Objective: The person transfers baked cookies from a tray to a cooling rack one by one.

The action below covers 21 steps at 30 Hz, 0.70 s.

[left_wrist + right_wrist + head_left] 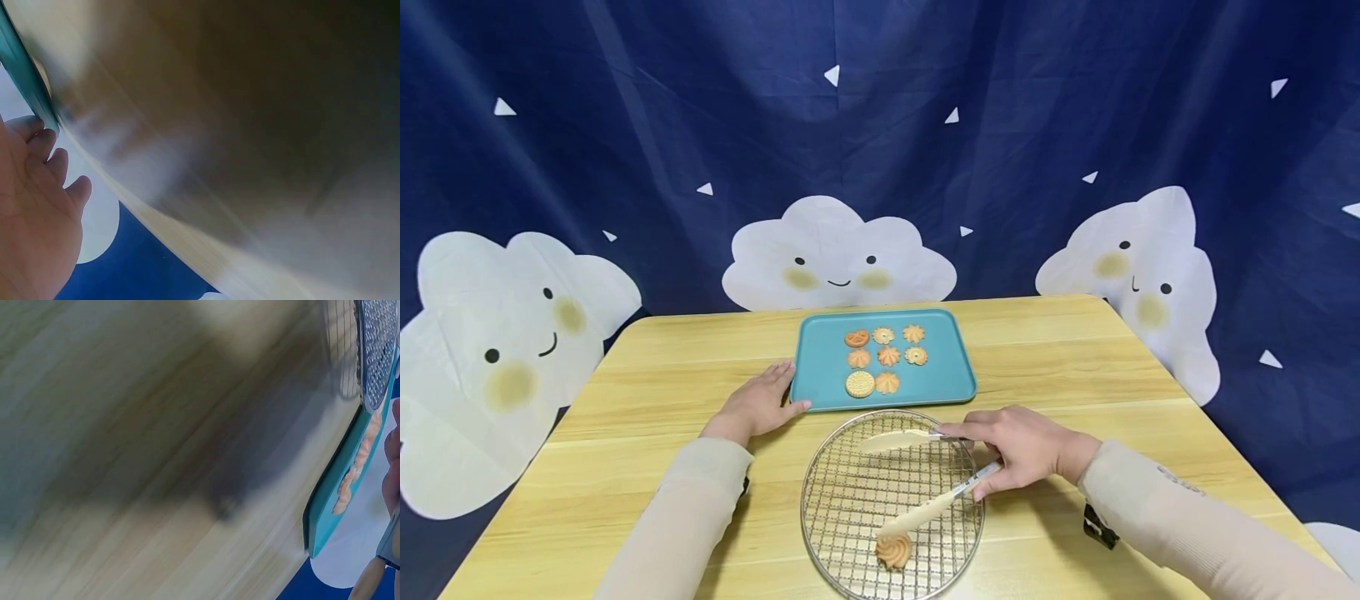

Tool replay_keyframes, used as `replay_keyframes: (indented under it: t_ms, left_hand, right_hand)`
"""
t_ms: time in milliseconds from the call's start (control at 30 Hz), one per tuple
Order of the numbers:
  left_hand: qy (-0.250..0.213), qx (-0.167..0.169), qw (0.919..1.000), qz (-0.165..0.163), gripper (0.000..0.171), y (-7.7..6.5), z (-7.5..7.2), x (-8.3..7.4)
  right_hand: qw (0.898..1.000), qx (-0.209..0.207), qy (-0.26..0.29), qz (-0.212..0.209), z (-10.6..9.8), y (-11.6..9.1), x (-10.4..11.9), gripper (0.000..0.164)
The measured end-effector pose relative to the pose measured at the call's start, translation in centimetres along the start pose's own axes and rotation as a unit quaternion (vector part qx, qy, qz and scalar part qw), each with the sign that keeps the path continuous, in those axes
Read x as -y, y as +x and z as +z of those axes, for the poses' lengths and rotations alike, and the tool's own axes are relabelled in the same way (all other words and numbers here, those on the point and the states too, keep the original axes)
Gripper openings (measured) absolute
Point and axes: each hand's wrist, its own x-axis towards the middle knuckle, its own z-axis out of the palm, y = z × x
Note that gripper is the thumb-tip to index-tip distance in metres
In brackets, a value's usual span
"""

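Observation:
My right hand [1022,446] holds a pair of tongs [917,515] with cream-coloured tips, its arms spread wide over a round wire cooling rack [808,510]. One tong tip overlaps a swirled cookie [894,551] near the front of the rack; the other points left over the rack's back part. By the left front corner of a teal tray [820,358], my left hand [758,403] rests with fingers extended along the edge and thumb at the front side. In the left wrist view, its fingertips meet the tray's rim [39,103].
Several cookies [888,356] of different shapes lie in rows on the tray, behind the rack. Both stand on a light wooden table [625,467]. A dark blue curtain [880,108] with cloud faces hangs at the table's back edge.

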Motion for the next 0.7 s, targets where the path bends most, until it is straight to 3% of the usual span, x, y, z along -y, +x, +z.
replay_keyframes:
  t_ms: [333, 700]
  left_hand:
    - [-0.004, 0.001, 1.0, 0.0, 0.083, 0.0, 0.2, 0.1]
    - [-0.004, -0.001, 1.0, 0.001, 0.081, -0.1, -0.1, 0.0]
  right_hand:
    - [0.997, -0.017, 0.048, 0.061, -0.2, 0.8, -0.9, 0.091]
    - [0.987, -0.002, 0.044, 0.156, 0.2, 2.1, -1.5, 0.091]
